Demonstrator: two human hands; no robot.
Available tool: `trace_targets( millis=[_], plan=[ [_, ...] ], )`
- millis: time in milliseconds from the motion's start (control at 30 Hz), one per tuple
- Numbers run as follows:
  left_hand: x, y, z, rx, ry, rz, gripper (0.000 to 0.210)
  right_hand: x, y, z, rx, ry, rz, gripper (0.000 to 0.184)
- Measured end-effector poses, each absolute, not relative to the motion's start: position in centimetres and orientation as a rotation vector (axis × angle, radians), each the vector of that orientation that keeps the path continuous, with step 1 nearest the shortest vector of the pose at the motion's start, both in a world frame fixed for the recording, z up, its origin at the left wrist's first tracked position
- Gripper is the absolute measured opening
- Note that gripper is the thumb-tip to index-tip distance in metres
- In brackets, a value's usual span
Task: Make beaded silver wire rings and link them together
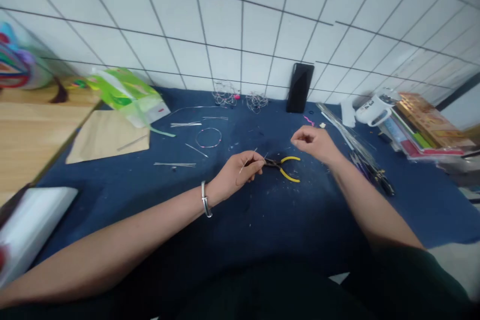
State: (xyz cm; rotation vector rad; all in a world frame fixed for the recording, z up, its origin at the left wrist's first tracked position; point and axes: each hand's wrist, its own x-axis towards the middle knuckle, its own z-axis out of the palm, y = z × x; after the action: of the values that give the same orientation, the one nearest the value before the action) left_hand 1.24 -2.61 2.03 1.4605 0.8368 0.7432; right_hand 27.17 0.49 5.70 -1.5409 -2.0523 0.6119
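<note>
My left hand (243, 169), with a silver bangle (206, 200) at its wrist, is closed on a thin wire (241, 169) that sticks out past the fingers. Just beyond its fingertips lie pliers with yellow handles (290, 179) on the blue cloth; whether the fingers touch the dark jaws I cannot tell. To the right of the pliers my right hand (313, 142) hovers with its fingers curled in a pinch. What it holds, if anything, is too small to make out. Left of my left hand is a thin wire ring (209, 137) with small pink beads.
Short wire lengths (174, 164) lie at left. Two wire tangles (225, 94) and a black phone (300, 88) are by the tiled wall. A green bag (129, 92) and brown paper (108, 135) lie left. Long wires (347, 132), tools, a white mug (375, 108) and books (427, 122) are right.
</note>
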Motion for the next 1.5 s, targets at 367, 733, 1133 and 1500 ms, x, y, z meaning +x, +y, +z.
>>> trace_targets(
  millis=[367,733,1133,1500],
  plan=[
    [-3.8,-4.8,2.4,1.441,0.899,0.854,0.018,13.9,-2.2,1.6,-1.151,-1.308,1.541,0.013],
    [-3.3,-3.7,1.8,1.286,0.928,0.712,0.017,14.5,-2.1,0.3,-1.241,-1.401,1.333,0.011],
    [-3.2,-3.6,0.9,1.278,0.908,0.726,0.021,14.7,-2.5,1.2,-1.273,-1.75,1.007,0.011],
    [-3.2,-3.5,0.8,1.258,0.922,0.731,0.018,14.8,-2.6,0.5,-1.181,-1.973,0.574,0.014]
  ],
)
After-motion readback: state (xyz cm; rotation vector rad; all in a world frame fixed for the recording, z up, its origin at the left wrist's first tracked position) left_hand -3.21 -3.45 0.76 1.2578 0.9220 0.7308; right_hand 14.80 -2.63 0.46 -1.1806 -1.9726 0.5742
